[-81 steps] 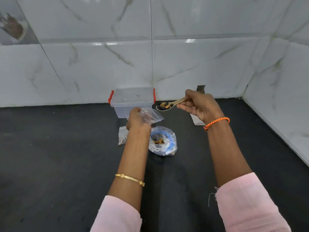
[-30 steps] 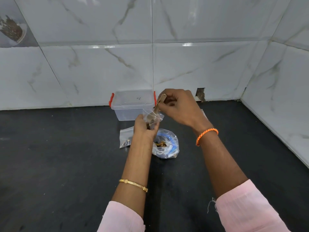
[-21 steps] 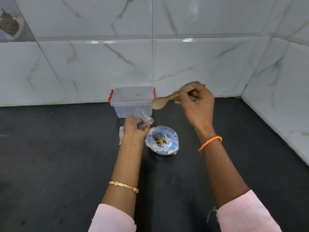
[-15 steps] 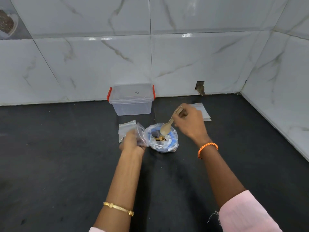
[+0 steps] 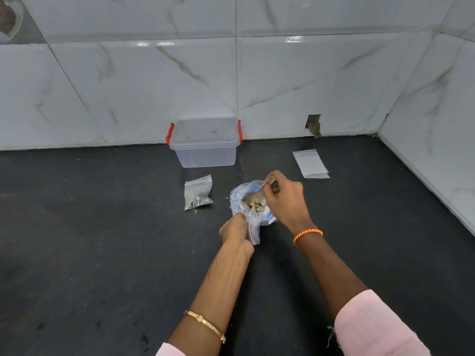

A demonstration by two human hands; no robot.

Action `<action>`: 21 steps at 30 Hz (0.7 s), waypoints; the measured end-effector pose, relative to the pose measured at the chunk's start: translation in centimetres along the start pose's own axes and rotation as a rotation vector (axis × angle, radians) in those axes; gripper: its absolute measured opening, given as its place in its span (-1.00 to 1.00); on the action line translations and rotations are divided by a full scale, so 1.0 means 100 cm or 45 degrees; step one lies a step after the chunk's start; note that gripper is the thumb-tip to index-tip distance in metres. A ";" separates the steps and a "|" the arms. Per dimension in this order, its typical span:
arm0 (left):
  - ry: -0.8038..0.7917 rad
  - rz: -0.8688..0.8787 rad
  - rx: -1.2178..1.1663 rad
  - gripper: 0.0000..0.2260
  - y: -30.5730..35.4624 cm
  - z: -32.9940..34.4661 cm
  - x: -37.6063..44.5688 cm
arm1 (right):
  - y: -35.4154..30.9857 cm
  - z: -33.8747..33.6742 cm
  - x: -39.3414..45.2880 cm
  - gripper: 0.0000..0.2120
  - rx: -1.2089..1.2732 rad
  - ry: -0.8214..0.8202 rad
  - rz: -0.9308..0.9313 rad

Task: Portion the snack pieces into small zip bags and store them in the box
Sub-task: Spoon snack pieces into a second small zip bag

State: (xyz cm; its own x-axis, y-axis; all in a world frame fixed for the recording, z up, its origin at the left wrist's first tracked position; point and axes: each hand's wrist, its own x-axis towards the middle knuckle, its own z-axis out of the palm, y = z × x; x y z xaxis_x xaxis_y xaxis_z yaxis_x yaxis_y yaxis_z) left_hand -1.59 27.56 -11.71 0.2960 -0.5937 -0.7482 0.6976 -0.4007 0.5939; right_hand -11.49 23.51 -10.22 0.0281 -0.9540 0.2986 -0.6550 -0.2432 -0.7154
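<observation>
1. Snack pieces [image 5: 254, 202], small brown and dark bits, are sitting in a clear plastic supply bag with blue print [image 5: 237, 199] on the black countertop [image 5: 102, 240].
2. Right hand [image 5: 284, 199] is pinching a tan wooden spoon [image 5: 262, 190], dipping its bowl into the pieces.
3. Left hand [image 5: 235, 228] is gripping a small clear zip bag [image 5: 253, 227] just beside the supply.
4. Scooping modestly and keeping the zip bag's mouth spread close by is probably limiting spills.
5. Clear lidded box with red clips [image 5: 204, 143] is waiting near the wall.
</observation>
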 end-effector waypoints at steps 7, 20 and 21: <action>-0.132 -0.027 -0.199 -0.66 0.002 0.013 -0.002 | 0.011 -0.006 0.031 -0.86 0.041 -0.060 0.403; -0.140 -0.057 -0.221 -0.80 0.009 0.011 0.001 | 0.030 -0.004 0.047 -0.82 0.483 0.014 0.929; -0.150 -0.055 -0.229 -0.80 0.010 0.011 0.001 | 0.031 -0.003 0.048 -0.82 0.460 -0.013 0.911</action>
State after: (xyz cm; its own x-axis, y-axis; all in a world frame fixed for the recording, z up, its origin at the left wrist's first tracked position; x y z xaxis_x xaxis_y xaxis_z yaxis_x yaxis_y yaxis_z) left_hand -1.56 26.32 -10.90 0.1928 -0.6603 -0.7258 0.8163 -0.3025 0.4920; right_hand -13.59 18.25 -10.77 -0.2982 -0.9012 -0.3146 -0.2320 0.3881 -0.8919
